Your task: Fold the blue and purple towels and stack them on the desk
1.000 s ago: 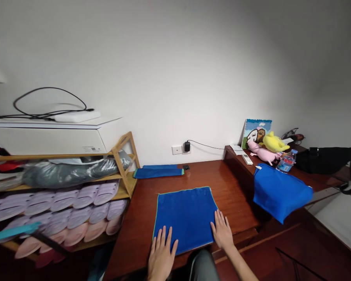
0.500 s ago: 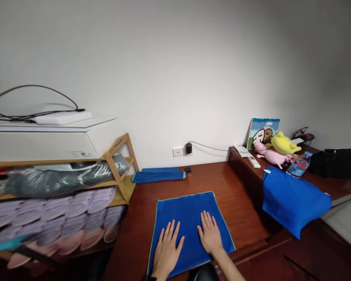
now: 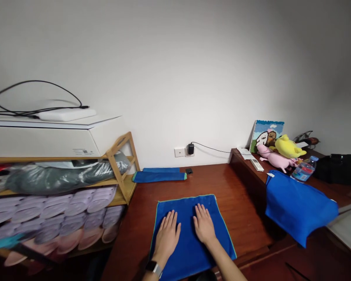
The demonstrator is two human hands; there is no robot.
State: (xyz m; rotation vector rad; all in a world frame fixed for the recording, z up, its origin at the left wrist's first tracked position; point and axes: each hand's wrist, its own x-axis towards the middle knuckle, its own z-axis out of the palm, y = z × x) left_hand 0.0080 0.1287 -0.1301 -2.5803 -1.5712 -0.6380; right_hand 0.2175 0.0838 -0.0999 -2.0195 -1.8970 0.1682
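A blue cloth point(image 3: 187, 242) with a green edge lies spread flat on the brown wooden table point(image 3: 213, 179). My left hand point(image 3: 167, 236) rests on its left half, fingers stretched out and palm down. On the right half lies my right hand point(image 3: 204, 226), also flat with fingers extended. Neither hand grips anything. Toward the wall, folded blue cloths point(image 3: 159, 176) lie at the table's back left. Another blue cloth point(image 3: 298, 205) hangs over the edge of the raised surface on the right.
Left of the table stands a wooden rack point(image 3: 121, 168) with several slippers point(image 3: 78, 201) and a white box point(image 3: 43, 140). On the right ledge are a remote point(image 3: 256, 165), plush toys point(image 3: 276, 158) and a plastic bottle point(image 3: 304, 169). A black charger point(image 3: 191, 148) is plugged into the wall.
Both hands have slid forward over the cloth, away from me, and remain flat. More of the left wrist with its watch now shows. The view has shifted slightly.
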